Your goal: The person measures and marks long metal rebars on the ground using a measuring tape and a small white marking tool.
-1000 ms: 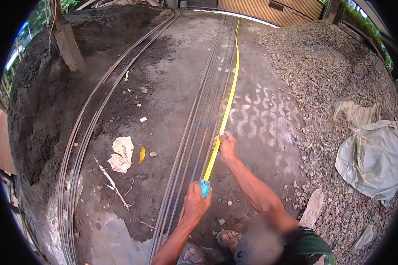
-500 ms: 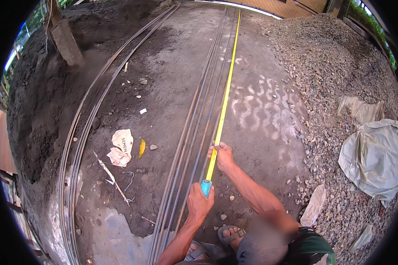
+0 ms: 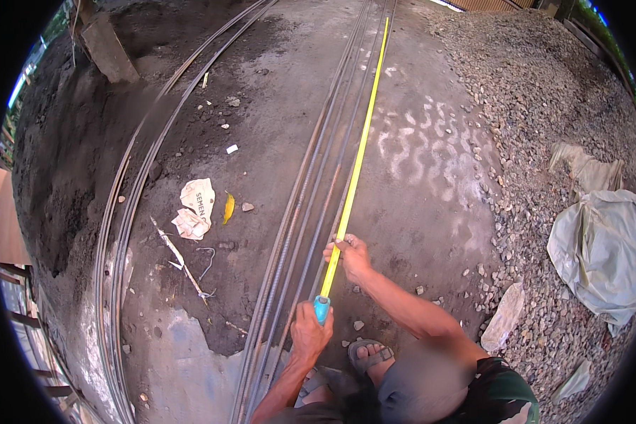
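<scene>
My left hand (image 3: 309, 331) is wrapped round the turquoise case of a tape measure (image 3: 321, 309), low in the middle of the view. From the case a long yellow tape blade (image 3: 364, 134) runs out straight, away from me. My right hand (image 3: 350, 256) pinches this blade a short way beyond the case, its fingers close to the rebar. Several long rusty steel rebars (image 3: 311, 177) lie on the ground just left of the blade, roughly along it. The blade's far end shows near the top, beside these bars.
More bent rebars (image 3: 131, 184) curve along the left, by a dark soil heap (image 3: 56, 162) and a post (image 3: 109, 53). A torn paper sack piece (image 3: 196, 205), a yellow leaf (image 3: 228, 208) and a stick (image 3: 180, 258) lie between. At right are gravel (image 3: 537, 92) and grey plastic sheeting (image 3: 593, 247).
Both hands have drawn back toward me and slightly left, with the tape measure. The blade's far end has come nearer along the bars. My view has tipped down a little.
</scene>
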A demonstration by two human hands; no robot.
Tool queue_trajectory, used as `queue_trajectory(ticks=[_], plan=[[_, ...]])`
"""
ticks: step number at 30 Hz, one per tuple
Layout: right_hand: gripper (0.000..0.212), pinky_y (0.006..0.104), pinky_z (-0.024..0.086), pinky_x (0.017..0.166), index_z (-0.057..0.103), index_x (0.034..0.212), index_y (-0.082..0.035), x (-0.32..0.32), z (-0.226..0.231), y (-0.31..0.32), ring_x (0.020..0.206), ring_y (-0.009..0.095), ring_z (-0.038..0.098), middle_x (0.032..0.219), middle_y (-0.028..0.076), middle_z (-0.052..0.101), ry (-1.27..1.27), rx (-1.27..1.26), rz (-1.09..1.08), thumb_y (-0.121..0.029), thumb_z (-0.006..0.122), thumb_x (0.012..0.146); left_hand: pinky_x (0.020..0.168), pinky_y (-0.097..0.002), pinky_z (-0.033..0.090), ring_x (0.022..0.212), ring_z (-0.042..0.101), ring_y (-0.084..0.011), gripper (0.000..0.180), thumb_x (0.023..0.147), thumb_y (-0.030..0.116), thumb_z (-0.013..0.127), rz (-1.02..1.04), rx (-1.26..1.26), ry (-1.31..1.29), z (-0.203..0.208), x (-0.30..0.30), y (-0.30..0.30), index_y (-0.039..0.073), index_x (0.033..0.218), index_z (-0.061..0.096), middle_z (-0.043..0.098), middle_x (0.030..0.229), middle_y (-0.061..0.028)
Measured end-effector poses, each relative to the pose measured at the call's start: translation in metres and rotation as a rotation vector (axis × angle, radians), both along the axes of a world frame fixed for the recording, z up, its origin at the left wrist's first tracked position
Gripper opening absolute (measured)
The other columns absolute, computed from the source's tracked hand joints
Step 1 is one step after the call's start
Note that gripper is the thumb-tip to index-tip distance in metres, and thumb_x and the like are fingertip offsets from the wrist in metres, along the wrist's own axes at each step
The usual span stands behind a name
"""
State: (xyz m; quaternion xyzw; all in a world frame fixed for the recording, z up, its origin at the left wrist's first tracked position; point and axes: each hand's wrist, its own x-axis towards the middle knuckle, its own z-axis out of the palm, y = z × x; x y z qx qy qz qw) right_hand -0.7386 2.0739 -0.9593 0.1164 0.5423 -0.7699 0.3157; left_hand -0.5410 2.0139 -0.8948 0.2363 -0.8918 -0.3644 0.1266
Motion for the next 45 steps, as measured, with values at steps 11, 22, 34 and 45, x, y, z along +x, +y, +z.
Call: queue_trajectory(ticks=[11,22,34,45], plan=[[0.017,0.0398,0.061,0.073,0.054,0.106,0.001,0.070,-0.013,0.007,0.083,0.028,0.070,0.096,0.016,0.065,-0.115,0.010,0.164,-0.015,0.054,0.100,0.057,-0.0481,0.053,0.073,0.064,-0.0424,0.038,0.082,0.023,0.073,-0.036,-0.060,-0.107,-0.010,0.081,0.002,-0.001,0.101,0.051,0.056,0.097,-0.0196],[0.018,0.0422,0.057,0.081,0.051,0.111,-0.002,0.093,-0.022,0.009,0.091,0.028,0.068,0.100,0.015,0.065,-0.091,0.018,0.324,-0.018,0.051,0.102,0.080,-0.0492,0.052,0.092,0.064,-0.0442,0.041,0.071,0.008,0.067,0.262,0.416,-0.403,-0.004,0.250,0.001,0.005,0.109,0.052,0.064,0.096,-0.0222],[0.021,0.0381,0.059,0.081,0.055,0.108,0.000,0.197,-0.009,0.007,0.099,0.030,0.068,0.107,0.021,0.066,-0.202,-0.024,0.666,-0.018,0.059,0.098,0.089,-0.0448,0.049,0.102,0.062,-0.0387,0.060,0.076,0.046,0.078,0.394,0.445,-0.373,0.023,0.341,0.010,0.006,0.120,0.065,0.065,0.106,-0.0199],[0.020,0.0340,0.060,0.076,0.060,0.107,0.001,0.228,0.000,-0.009,0.090,0.024,0.070,0.102,0.019,0.069,-0.243,-0.050,0.779,-0.016,0.061,0.097,0.086,-0.0410,0.047,0.100,0.061,-0.0342,0.049,0.075,0.022,0.072,0.334,0.459,-0.333,-0.001,0.336,-0.016,0.004,0.120,0.062,0.064,0.105,-0.0172]])
